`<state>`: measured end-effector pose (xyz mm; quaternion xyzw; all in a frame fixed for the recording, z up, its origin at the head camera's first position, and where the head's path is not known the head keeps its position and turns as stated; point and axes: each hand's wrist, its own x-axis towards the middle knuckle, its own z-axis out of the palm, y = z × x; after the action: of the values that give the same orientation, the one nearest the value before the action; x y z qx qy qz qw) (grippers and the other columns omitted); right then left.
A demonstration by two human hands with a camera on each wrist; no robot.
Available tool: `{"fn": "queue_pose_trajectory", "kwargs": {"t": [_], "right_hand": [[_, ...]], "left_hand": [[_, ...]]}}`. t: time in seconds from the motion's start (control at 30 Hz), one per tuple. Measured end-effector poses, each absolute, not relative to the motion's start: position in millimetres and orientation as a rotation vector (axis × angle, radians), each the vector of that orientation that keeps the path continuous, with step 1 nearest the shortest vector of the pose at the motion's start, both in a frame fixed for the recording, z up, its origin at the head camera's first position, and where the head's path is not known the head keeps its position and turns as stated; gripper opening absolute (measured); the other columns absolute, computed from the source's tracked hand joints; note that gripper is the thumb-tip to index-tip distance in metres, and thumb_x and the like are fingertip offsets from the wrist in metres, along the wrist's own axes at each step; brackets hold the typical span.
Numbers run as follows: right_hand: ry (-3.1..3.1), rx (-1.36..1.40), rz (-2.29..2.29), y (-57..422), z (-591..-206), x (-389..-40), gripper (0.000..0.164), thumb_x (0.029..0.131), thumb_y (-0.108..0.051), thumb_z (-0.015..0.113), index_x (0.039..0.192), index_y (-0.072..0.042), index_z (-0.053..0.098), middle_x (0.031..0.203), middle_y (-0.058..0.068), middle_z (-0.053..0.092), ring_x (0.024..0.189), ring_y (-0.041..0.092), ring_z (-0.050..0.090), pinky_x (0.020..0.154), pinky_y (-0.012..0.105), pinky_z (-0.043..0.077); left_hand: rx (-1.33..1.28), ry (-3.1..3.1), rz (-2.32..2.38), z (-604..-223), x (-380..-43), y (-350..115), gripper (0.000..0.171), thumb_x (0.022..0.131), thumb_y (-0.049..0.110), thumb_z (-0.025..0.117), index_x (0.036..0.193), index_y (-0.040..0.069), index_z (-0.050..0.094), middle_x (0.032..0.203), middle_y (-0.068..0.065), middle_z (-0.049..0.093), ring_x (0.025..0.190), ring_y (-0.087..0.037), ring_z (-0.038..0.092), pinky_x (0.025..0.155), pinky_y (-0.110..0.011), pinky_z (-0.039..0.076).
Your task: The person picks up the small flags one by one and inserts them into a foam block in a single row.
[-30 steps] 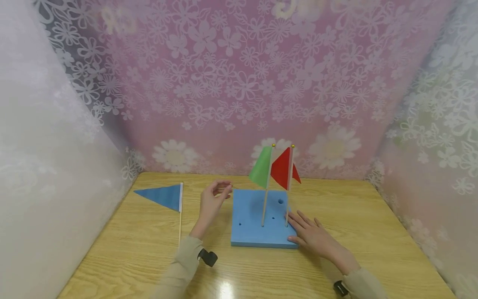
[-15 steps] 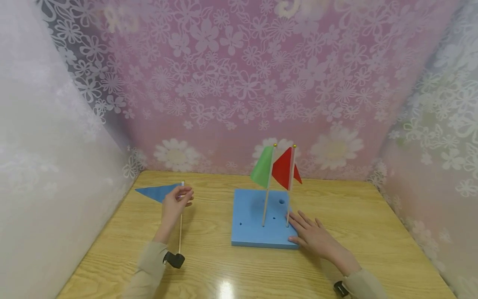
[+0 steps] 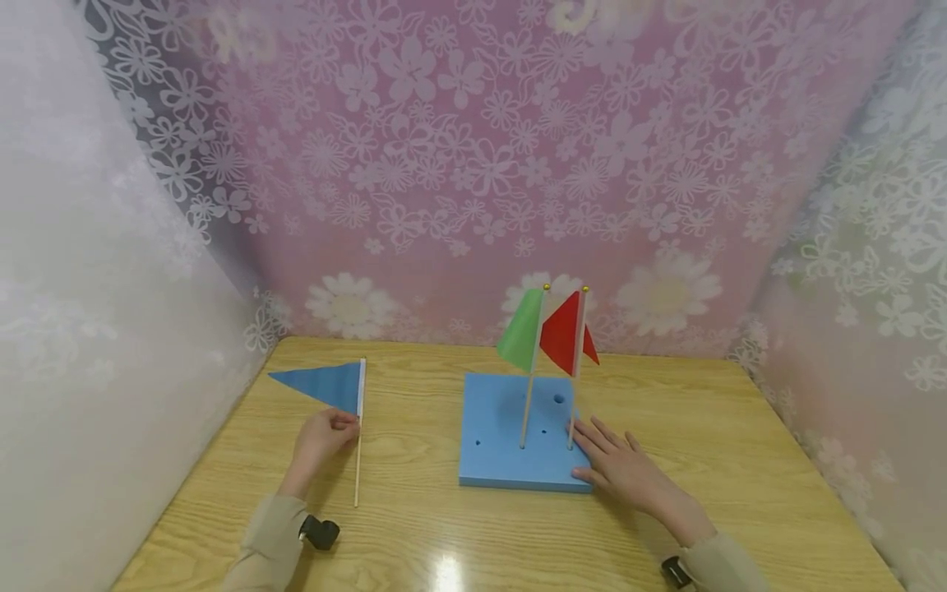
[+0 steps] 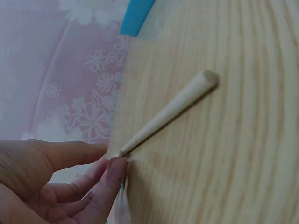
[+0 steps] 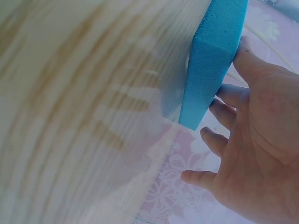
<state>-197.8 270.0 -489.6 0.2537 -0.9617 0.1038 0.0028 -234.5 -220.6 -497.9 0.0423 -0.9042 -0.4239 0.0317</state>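
A blue pennant flag [image 3: 333,386] on a thin wooden stick [image 4: 173,109] lies at the left of the table. My left hand [image 3: 323,441] pinches that stick just below the cloth, between thumb and fingertips. Farther right, my right hand [image 3: 629,469] rests with spread, straight fingers on the right edge of a blue foam block [image 3: 496,460]. Standing upright in holes of the block are a green flag [image 3: 522,333] and a red flag [image 3: 561,335], each tipped with a gold bead. The right wrist view shows the fingers [image 5: 224,112] along the block's edge.
Several small holes dot the block's top, with one larger hole [image 3: 558,399] near the back. Behind the red flag another red tip [image 3: 590,345] shows. Flowered walls [image 3: 459,205] enclose the wooden table [image 3: 414,534] at the back and both sides.
My left hand has moved left from beside the block to the blue flag, then down its stick, and now pinches it. The right hand has stayed on the block.
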Motion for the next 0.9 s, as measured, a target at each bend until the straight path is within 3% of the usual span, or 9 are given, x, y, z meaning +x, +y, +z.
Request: {"fn": "queue_pose_trajectory", "kwargs": {"t": [0.13,0.33,0.57,0.73,0.9], "right_hand": [[-3.008,0.804,0.333,269.7,-488.3,-197.3,0.07,0.1,-0.047,0.058,0.156,-0.008,0.041,0.16,0.015,0.039,0.147,0.043,0.033,0.104,0.08,0.027],[-3.01,0.804,0.35,269.9,-486.8,-196.1,0.07,0.101,-0.047,0.057,0.156,-0.008,0.039,0.161,0.015,0.037,0.147,0.043,0.032,0.105,0.08,0.026],[-3.01,0.797,0.358,271.3,-490.8,-197.9,0.07,0.101,-0.047,0.057,0.157,-0.009,0.038,0.161,0.014,0.037,0.148,0.043,0.031,0.106,0.08,0.025],[-3.008,0.798,0.35,271.9,-490.4,-197.5,0.07,0.101,-0.048,0.057,0.157,-0.009,0.039,0.161,0.014,0.037,0.148,0.042,0.031,0.106,0.08,0.026],[-2.992,0.807,0.357,271.8,-488.9,-196.1,0.07,0.101,-0.048,0.057,0.156,-0.008,0.04,0.16,0.014,0.038,0.147,0.043,0.032,0.104,0.08,0.027]], "left_hand": [[0.145,-2.817,-1.23,-501.0,-234.0,-216.4,0.022,0.087,0.011,0.078,0.102,-0.004,0.071,0.089,-0.013,0.074,0.077,-0.025,0.071,0.071,-0.037,0.056],[0.142,-2.838,-1.115,-503.7,-234.9,-209.6,0.024,0.084,0.009,0.08,0.1,-0.006,0.07,0.088,-0.015,0.074,0.082,-0.032,0.07,0.074,-0.046,0.057],[0.19,-2.821,-1.085,-503.6,-237.0,-207.9,0.019,0.083,0.01,0.078,0.095,-0.004,0.073,0.084,-0.013,0.075,0.073,-0.025,0.071,0.067,-0.038,0.055],[0.229,-2.802,-1.18,-503.4,-237.6,-208.8,0.022,0.084,0.01,0.075,0.099,-0.006,0.074,0.083,-0.012,0.075,0.062,-0.016,0.069,0.062,-0.031,0.054],[0.228,-2.786,-1.223,-501.5,-238.0,-209.1,0.024,0.087,0.011,0.074,0.105,-0.006,0.075,0.086,-0.012,0.076,0.063,-0.014,0.068,0.06,-0.028,0.052]]}}
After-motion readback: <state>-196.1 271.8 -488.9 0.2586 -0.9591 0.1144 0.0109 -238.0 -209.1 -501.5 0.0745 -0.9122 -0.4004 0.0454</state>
